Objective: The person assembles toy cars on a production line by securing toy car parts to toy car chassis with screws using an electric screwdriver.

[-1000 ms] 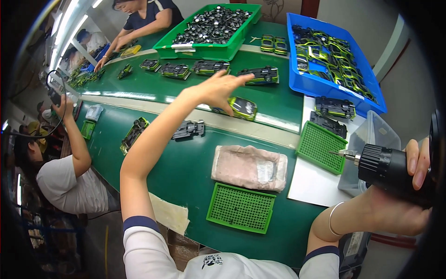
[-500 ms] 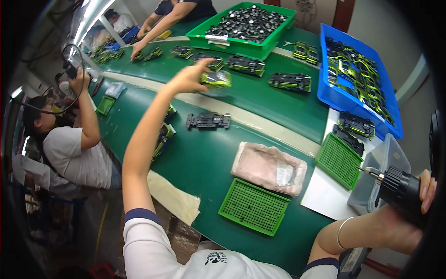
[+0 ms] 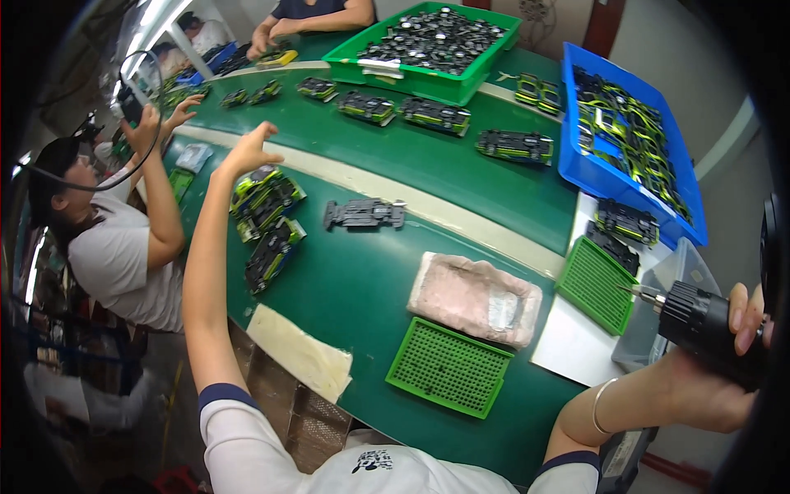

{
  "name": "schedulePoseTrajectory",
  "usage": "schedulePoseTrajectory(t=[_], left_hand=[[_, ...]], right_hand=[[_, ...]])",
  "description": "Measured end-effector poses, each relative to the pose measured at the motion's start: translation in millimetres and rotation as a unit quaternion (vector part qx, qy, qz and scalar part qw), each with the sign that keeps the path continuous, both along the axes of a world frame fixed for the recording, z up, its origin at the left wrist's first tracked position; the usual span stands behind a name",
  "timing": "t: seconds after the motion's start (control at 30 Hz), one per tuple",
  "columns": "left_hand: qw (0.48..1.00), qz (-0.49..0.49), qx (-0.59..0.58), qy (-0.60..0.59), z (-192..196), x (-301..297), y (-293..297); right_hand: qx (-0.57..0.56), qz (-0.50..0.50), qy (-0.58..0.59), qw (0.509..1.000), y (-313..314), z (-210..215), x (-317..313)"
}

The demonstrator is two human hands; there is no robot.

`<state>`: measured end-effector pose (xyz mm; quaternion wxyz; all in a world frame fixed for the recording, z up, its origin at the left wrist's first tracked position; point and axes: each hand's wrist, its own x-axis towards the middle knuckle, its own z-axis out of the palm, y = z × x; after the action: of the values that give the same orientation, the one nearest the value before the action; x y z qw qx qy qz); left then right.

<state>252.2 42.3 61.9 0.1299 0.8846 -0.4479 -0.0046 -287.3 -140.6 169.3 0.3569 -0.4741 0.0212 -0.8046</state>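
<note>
My left hand is raised beside a small pile of black-and-green toy cars, its fingers apart and nothing in them. Another toy car leans at the near side of that pile. Right of the pile lies a bare dark grey toy car chassis, flat on the green table. At the right edge, my right hand is wrapped round a black electric screwdriver. Its metal tip points left, over a green perforated tray.
Several toy cars lie upside down along the far strip, among them one car. Behind them stand a green bin of small black parts and a blue bin of green-black parts. Nearer are a pink padded tray and a green perforated tray. Co-workers sit left and far.
My left hand has moved left from the far strip to the pile; the yellow-green car at its fingers is gone from that spot. The far co-worker's reaching arm has drawn back.
</note>
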Motion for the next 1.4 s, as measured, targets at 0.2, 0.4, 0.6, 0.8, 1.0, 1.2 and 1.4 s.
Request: schedulePoseTrajectory(t=[0.2, 0.4, 0.6, 0.8, 1.0, 1.2, 1.4], left_hand=[[0.916, -0.385, -0.108, 0.002, -7.2, -125.5, -194.5], [0.926, -0.375, 0.027, 0.033, -40.6, -207.2, -298.9], [0.888, -0.430, -0.114, 0.117, -28.7, -218.7, -241.3], [0.854, -0.495, -0.149, 0.056, -4.2, -277.1, -95.8], [0.855, -0.489, -0.155, 0.078, -38.4, -299.2, -64.0], [0.837, -0.500, -0.201, 0.098, -56.0, -293.5, -63.7], [0.831, -0.504, -0.228, 0.059, -62.1, -291.7, -63.0]], right_hand=[[-0.006, 0.128, -0.004, 0.992, 14.6, 4.7, 13.7], [-0.033, 0.128, 0.001, 0.991, 15.4, 3.3, 8.1], [0.125, -0.139, -0.058, 0.981, 20.4, 16.4, 48.3], [0.068, 0.091, 0.005, 0.993, 30.2, -3.6, 43.5], [-0.018, 0.321, 0.063, 0.945, 35.0, -28.8, 40.9], [-0.038, 0.282, 0.169, 0.943, 54.9, -87.7, 47.0], [0.079, 0.252, 0.291, 0.919, 82.5, -113.1, 48.4]])
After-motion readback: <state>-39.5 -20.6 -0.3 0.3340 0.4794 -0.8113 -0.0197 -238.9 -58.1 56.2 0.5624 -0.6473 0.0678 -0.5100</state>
